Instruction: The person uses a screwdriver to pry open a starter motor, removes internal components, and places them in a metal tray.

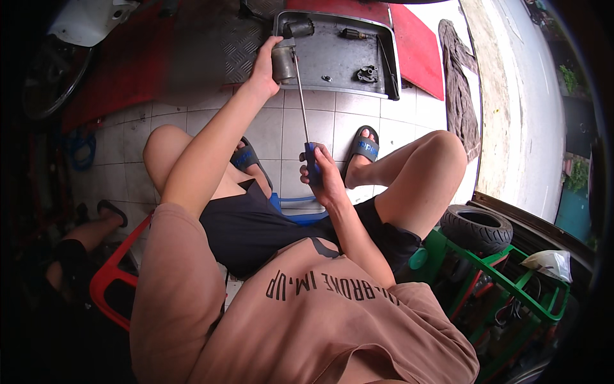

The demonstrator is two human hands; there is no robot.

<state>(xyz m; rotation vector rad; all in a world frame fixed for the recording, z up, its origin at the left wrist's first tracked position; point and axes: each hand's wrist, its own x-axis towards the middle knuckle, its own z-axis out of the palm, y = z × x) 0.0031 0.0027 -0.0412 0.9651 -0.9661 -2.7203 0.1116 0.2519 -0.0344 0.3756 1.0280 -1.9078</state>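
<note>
My left hand (262,72) is wrapped round a grey metal cylinder (283,68), perhaps a small motor housing, at the tray's left edge. In my right hand (327,178) is a screwdriver (302,105), gripped by its blue-and-black handle. Its long shaft points up and away, with the tip at the right side of the cylinder. Beneath and beyond lies a shallow grey metal tray (339,59). It holds another dark cylinder (299,27), a dark tool-like piece (353,34), a black cast part (367,74), a small part (327,79) and a thin rod (386,57).
Red panels (419,51) flank the tray, with dark diamond-patterned plate (242,54) at its left. A brown-grey cloth (459,89) lies to the right. At lower right, a tyre (476,228) rests on a green metal rack (540,304). Another person's leg (96,232) shows at left.
</note>
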